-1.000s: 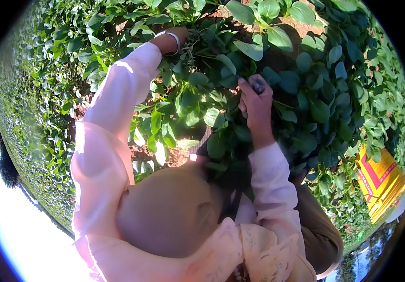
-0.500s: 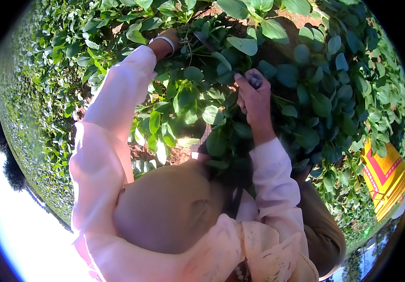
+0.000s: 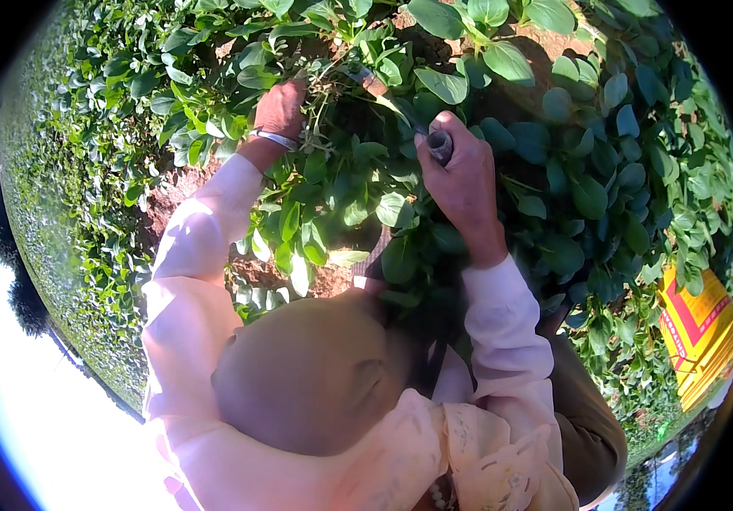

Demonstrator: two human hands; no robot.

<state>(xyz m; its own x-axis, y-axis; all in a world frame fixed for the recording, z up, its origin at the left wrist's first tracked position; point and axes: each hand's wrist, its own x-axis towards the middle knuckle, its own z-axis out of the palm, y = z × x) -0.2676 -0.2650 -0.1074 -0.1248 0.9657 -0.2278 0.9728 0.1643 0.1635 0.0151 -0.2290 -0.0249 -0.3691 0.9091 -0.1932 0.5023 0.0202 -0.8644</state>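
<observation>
Head view: from where I stand, the right hand (image 3: 460,170) is curled tight round the handle (image 3: 440,149) of a tool (image 3: 375,86). The tool's long axis slants from that fist up and to the left, its far end near the top of some thin, pale stems (image 3: 321,102). Those stems hang between the two hands, right up against the left hand (image 3: 282,106), much the nearer one. Its fingers are mostly hidden, so I cannot tell whether they pinch the stems (the bangle (image 3: 274,138) at that wrist shows plainly enough). Broad-leaved plants (image 3: 507,61) crowd round both hands; a yellow sack (image 3: 697,330) sits well apart, off to the right.
</observation>
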